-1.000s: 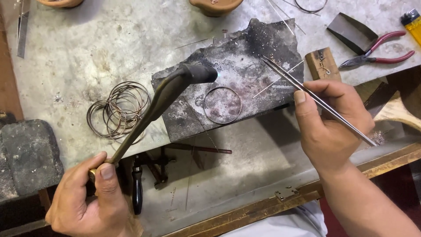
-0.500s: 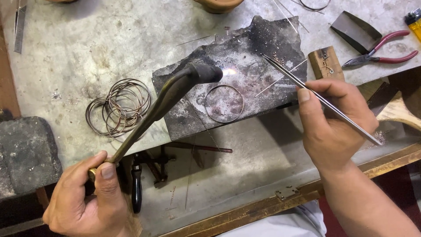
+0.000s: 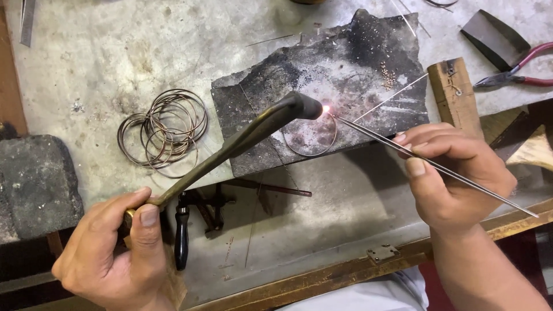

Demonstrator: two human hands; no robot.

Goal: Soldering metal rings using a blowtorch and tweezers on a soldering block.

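Note:
My left hand (image 3: 112, 250) grips the handle of a long dark metal torch (image 3: 242, 141). Its nozzle points right over a charred grey block (image 3: 351, 69). A small flame glows at the nozzle tip, right on the edge of a thin wire ring (image 3: 308, 151) lying on the block. My right hand (image 3: 455, 178) holds long thin steel tweezers (image 3: 374, 135). Their tips reach left to the glowing spot on the ring.
A pile of several wire rings (image 3: 164, 129) lies left of the block. A dark stone slab (image 3: 34, 184) sits at far left. Red-handled pliers (image 3: 512, 72) and a wooden peg (image 3: 455, 86) lie at right. A black-handled tool (image 3: 181, 236) lies below the bench edge.
The torch nozzle has swung right and down to the ring, where a flame now glows. The tweezers' tips have dropped from the block's far edge to the same spot.

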